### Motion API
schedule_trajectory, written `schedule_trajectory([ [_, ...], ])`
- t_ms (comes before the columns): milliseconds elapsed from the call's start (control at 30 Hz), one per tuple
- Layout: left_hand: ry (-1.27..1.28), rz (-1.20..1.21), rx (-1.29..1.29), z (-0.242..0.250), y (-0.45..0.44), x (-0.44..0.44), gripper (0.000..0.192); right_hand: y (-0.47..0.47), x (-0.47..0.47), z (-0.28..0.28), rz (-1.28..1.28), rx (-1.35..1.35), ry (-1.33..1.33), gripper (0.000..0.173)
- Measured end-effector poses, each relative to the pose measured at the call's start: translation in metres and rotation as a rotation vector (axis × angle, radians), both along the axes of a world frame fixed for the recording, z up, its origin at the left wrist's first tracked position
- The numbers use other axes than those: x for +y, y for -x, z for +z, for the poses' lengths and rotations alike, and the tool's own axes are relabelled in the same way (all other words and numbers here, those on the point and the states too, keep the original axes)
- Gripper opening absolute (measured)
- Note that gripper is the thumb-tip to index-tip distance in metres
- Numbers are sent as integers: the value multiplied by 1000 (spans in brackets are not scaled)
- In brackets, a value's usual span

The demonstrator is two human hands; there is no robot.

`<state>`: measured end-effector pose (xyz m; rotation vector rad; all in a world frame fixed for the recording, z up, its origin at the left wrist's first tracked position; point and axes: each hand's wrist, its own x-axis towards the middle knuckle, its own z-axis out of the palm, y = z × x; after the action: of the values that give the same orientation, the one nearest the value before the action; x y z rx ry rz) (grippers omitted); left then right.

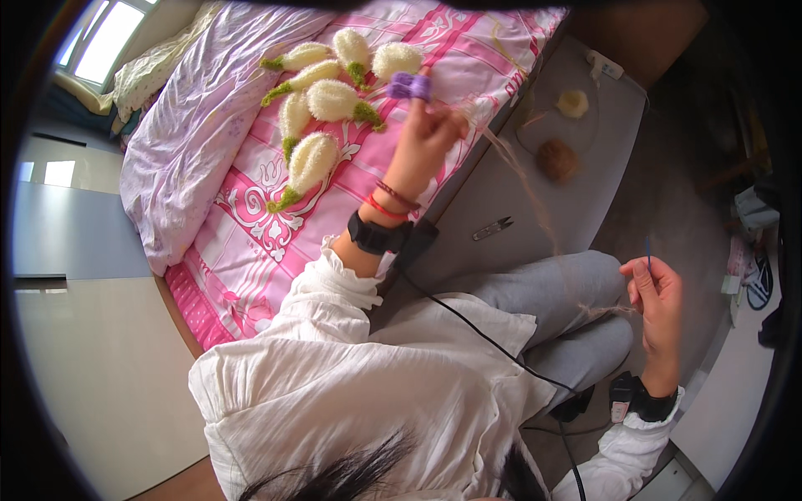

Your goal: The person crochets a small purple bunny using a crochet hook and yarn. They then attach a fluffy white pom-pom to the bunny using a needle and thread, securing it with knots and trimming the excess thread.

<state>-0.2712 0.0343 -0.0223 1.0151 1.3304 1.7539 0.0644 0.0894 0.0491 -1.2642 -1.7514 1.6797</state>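
Observation:
My left hand is over the edge of the bed, with a purple knitted wrap on a raised finger. Pale pink fuzzy yarn trails from its fingers down across my lap. My right hand, beyond my knees, grips a thin blue needle or hook between thumb and fingers; a strand of the yarn reaches it. Several fuzzy cream crocheted buds with green tips lie on the pink patterned bedspread, just beyond the left hand.
Thread snips, a brown yarn ball and a cream yarn ball lie on the grey surface beside the bed. A white power strip is near its far end. A black cable crosses my lap. A rumpled quilt covers the bed's far side.

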Motion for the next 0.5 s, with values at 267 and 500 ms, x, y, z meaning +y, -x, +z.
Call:
schedule_trajectory([
  [267,131,-109,-789,-37,116,17,9,0,5,-22,3,-16,106,24],
  [500,78,-156,-1486,-51,157,69,15,-2,3,-31,-5,-22,144,24],
])
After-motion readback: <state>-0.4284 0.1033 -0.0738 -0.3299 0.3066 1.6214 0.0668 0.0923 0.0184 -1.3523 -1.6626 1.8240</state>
